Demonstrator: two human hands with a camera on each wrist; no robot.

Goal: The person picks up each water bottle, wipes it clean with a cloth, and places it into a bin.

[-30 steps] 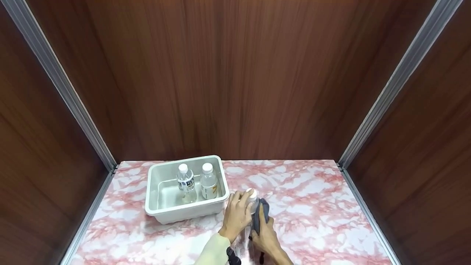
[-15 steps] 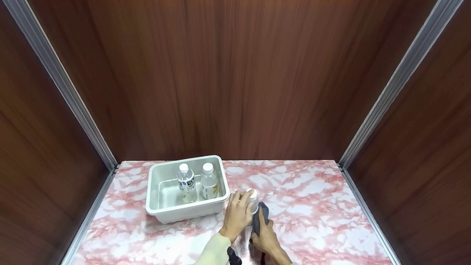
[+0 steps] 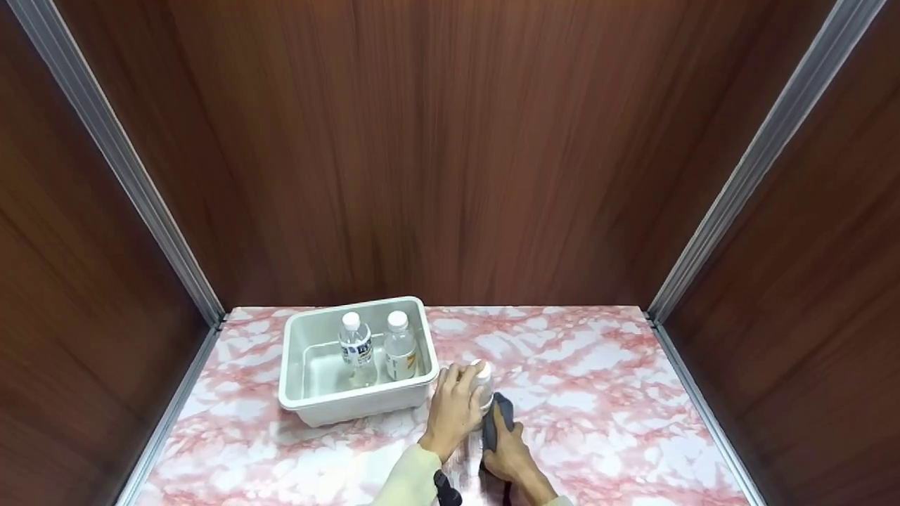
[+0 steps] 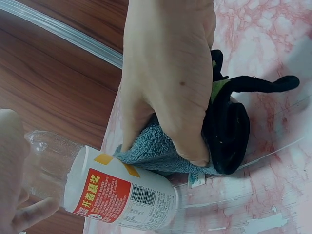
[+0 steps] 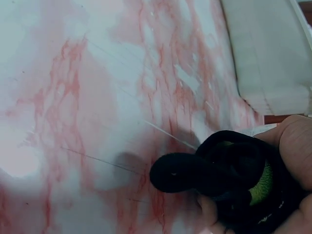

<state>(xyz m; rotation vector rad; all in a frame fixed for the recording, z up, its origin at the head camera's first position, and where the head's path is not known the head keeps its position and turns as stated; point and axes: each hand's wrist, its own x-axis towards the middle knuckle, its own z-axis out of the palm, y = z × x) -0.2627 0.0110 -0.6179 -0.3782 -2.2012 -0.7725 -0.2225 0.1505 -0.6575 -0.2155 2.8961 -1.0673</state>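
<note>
My left hand (image 3: 453, 407) grips a clear plastic bottle by its upper part, fingers around it below the white cap (image 3: 482, 367). In the left wrist view the bottle's white and red label (image 4: 109, 190), with a barcode, faces the camera. My right hand (image 3: 510, 446) holds a bunched grey-blue terry cloth (image 4: 151, 146) against the label near the bottle's base. The cloth's black edging and hanging strip (image 5: 180, 173) stick out from under the right hand, with a bit of green showing.
A pale grey plastic bin (image 3: 365, 407) stands left of the hands. Inside it are two upright bottles, one with a blue-marked label (image 3: 357, 351) and one with an orange-marked label (image 3: 401, 358). Brown wood-grain panels (image 3: 450, 154) enclose the pink marbled table (image 3: 598, 407).
My right hand and the cloth have slid a little down along the bottle, towards the person. The left hand keeps its hold on the bottle in the same place.
</note>
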